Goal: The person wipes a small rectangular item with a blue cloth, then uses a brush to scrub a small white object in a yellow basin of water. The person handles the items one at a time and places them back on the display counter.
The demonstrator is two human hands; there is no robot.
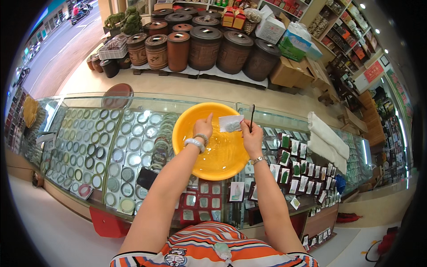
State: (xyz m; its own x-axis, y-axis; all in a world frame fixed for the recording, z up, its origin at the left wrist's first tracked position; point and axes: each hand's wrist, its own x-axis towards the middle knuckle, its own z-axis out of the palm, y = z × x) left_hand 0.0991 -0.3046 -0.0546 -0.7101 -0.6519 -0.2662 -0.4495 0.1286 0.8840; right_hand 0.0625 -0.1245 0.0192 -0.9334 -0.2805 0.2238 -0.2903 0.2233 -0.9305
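Note:
A yellow plastic basin (181, 160) with water in it stands on the glass display counter. Above its left half is my left hand (202, 126), fingers curled and thumb raised; whether anything is inside the curl is hidden. A pale bangle (195, 144) and a beaded bracelet circle that wrist. At the basin's right rim, my right hand (252, 136) grips a dark-handled toothbrush (252, 116), bristles up. The same hand pinches the right edge of a small clear plastic bag (232, 119), which contains a pale green carved pendant (233, 126).
Bangles (121, 155) fill the counter's left side, with a black flat object (146, 178) near my left forearm. Carded pendants (296, 168) and a folded white towel (327, 143) lie to the right. Beyond the counter stand a round stool (117, 95) and lidded brown jars (205, 50).

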